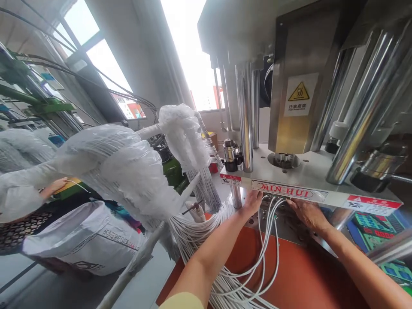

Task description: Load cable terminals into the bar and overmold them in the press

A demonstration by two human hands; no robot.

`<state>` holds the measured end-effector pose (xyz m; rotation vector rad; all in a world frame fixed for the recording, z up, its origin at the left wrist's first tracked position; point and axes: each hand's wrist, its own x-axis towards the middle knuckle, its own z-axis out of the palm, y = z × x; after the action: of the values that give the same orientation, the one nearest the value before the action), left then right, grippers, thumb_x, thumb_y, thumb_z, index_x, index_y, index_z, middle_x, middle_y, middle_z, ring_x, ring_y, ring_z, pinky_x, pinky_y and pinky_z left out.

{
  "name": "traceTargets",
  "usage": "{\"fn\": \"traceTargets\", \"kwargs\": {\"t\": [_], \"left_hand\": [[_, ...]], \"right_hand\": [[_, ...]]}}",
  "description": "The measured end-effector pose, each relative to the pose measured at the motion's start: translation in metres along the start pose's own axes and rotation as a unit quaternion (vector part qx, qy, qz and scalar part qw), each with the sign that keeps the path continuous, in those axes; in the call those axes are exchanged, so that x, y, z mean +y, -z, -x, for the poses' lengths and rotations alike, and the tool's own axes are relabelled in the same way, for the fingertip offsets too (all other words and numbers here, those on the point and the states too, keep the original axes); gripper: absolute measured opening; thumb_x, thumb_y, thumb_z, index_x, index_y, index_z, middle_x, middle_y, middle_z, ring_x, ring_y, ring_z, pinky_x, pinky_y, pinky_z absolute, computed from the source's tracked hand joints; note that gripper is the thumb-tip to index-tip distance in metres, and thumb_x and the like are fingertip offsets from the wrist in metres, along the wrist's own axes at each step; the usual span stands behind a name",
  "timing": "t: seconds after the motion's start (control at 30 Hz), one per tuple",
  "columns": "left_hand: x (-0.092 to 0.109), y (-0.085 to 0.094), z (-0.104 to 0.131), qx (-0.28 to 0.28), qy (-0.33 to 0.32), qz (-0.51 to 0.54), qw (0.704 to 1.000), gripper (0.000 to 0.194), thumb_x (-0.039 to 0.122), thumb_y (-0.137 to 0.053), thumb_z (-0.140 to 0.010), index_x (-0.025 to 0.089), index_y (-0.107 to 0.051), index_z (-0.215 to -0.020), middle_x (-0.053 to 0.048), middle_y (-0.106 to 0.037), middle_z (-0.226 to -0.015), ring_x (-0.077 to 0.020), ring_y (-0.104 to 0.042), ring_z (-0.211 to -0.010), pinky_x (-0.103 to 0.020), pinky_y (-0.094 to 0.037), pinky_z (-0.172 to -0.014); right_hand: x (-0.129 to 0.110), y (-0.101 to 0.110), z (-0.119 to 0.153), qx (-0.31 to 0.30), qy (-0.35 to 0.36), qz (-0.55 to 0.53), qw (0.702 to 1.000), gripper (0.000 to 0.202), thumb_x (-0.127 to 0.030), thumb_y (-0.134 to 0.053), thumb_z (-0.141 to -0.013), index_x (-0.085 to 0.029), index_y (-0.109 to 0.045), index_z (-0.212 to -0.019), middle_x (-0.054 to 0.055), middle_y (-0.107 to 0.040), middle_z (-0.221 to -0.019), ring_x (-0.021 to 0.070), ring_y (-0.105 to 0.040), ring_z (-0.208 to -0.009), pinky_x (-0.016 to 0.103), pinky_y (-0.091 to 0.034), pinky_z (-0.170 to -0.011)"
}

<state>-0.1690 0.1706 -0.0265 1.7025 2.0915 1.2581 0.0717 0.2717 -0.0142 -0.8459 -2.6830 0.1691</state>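
Observation:
My left hand point(253, 203) reaches under the front edge of the press plate point(289, 182), left of several white cables point(270, 225). On the cables' right, my right hand point(307, 214) is at the same edge, its fingertips close to the cable ends. The plate and the hands' own backs hide most of the fingers, so what they grip, if anything, cannot be made out. The cables run from the gap under the plate down over the orange-red table surface point(299, 274). A thick bundle of white cables point(196, 229) lies left of my left arm.
Steel columns point(245, 116) rise from the plate around a metal housing point(291, 133) with a heat warning label. Plastic-wrapped cable bundles point(128, 171) hang at left, above a white sack point(93, 240). Another person's forearm point(53, 189) shows far left. A green control panel point(383, 236) is at right.

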Motion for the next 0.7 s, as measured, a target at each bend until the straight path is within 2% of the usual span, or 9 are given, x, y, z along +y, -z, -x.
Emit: {"fn": "traceTargets", "kwargs": {"t": [0.13,0.23,0.37,0.43,0.53,0.7], "left_hand": [[-0.001,0.002,-0.003,-0.028,-0.008,-0.006,1.000,0.031,0.022,-0.045,-0.097,0.023,-0.072,-0.112,-0.005,-0.073,-0.121,-0.0241,-0.060,-0.124,-0.043,-0.042,-0.116],[0.003,0.011,0.001,-0.029,-0.023,-0.005,0.999,0.029,0.024,-0.052,-0.094,0.024,-0.071,-0.116,-0.004,-0.069,-0.130,-0.0253,-0.057,-0.129,-0.045,-0.042,-0.116],[0.007,0.018,0.014,-0.023,-0.043,-0.018,0.999,0.048,0.027,-0.070,-0.083,0.024,-0.063,-0.131,-0.008,-0.061,-0.141,-0.0303,-0.051,-0.135,-0.052,-0.036,-0.120],[0.007,0.020,0.021,-0.038,-0.069,-0.035,0.996,0.053,0.026,-0.073,-0.082,0.024,-0.061,-0.134,-0.010,-0.061,-0.141,-0.0315,-0.051,-0.135,-0.052,-0.035,-0.119],[0.006,0.022,0.028,-0.049,-0.108,-0.050,0.992,0.050,0.021,-0.072,-0.083,0.026,-0.063,-0.132,-0.009,-0.062,-0.137,-0.0304,-0.054,-0.132,-0.050,-0.040,-0.115],[0.004,0.027,0.028,-0.049,-0.154,-0.077,0.984,0.036,0.009,-0.064,-0.084,0.024,-0.074,-0.115,-0.008,-0.066,-0.134,-0.0283,-0.056,-0.131,-0.045,-0.041,-0.114]], "right_hand": [[-0.001,0.009,-0.005,-0.024,0.011,0.019,0.999,0.057,-0.038,-0.018,-0.104,-0.025,-0.069,-0.127,0.013,-0.076,-0.113,0.0312,-0.068,-0.110,0.053,-0.055,-0.095],[-0.018,0.009,-0.003,-0.029,0.008,0.080,0.996,0.056,-0.032,-0.020,-0.102,-0.024,-0.071,-0.123,0.017,-0.073,-0.120,0.0364,-0.067,-0.106,0.064,-0.053,-0.086],[-0.037,0.001,0.000,-0.015,0.009,0.149,0.989,0.049,-0.024,-0.028,-0.098,-0.023,-0.072,-0.120,0.020,-0.066,-0.132,0.0430,-0.060,-0.113,0.076,-0.046,-0.080],[-0.042,-0.003,-0.002,-0.009,0.011,0.163,0.987,0.044,-0.024,-0.033,-0.097,-0.023,-0.073,-0.116,0.020,-0.067,-0.130,0.0419,-0.059,-0.115,0.076,-0.045,-0.085],[-0.045,-0.009,-0.008,-0.015,0.026,0.159,0.987,0.041,-0.024,-0.036,-0.097,-0.028,-0.074,-0.112,0.015,-0.068,-0.130,0.0365,-0.058,-0.118,0.070,-0.044,-0.094],[-0.048,-0.020,-0.016,-0.016,-0.001,0.140,0.990,0.042,-0.039,-0.033,-0.102,-0.029,-0.072,-0.115,0.013,-0.065,-0.135,0.0369,-0.054,-0.126,0.063,-0.044,-0.095]]}}
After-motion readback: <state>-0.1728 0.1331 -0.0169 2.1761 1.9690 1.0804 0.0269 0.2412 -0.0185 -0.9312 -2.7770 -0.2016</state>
